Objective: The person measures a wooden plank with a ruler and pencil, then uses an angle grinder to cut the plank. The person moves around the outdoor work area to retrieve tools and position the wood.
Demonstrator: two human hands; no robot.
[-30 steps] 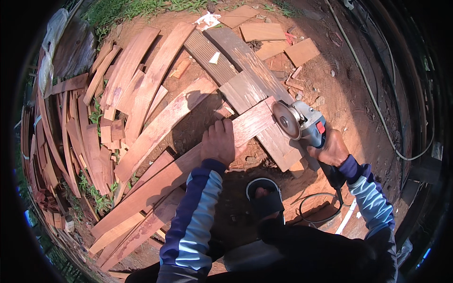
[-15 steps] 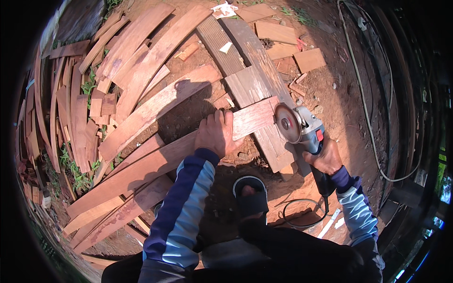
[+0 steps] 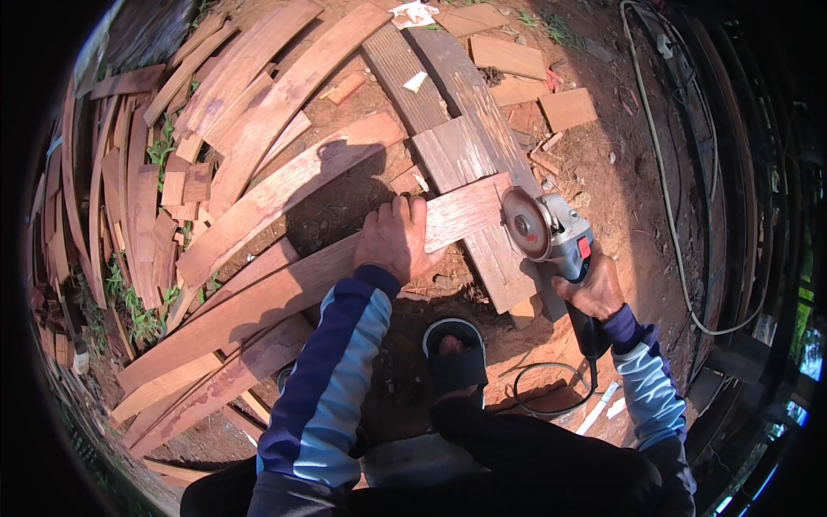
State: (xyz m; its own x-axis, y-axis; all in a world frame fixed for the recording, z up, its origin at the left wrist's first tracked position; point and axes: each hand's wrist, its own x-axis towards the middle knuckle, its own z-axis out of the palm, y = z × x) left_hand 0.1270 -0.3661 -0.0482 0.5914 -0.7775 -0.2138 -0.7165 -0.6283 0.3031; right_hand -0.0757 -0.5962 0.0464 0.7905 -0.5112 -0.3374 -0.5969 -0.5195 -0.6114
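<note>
Across plank [image 3: 469,209]: left hand [image 3: 393,240] clasped | right hand [image 3: 594,286] gripping grinder [image 3: 567,239] | disc [image 3: 523,226] contact unclear

Two hands [image 3: 392,241] — two sleeves [image 3: 332,388] — one angle grinder [image 3: 568,241]

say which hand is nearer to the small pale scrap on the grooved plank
Left. The left hand, gripping the reddish board, is below the pale scrap in the picture; the right hand, holding the angle grinder, is farther off, below and to its right.

No lettering or numbers legible — any markings seem too small.
</note>
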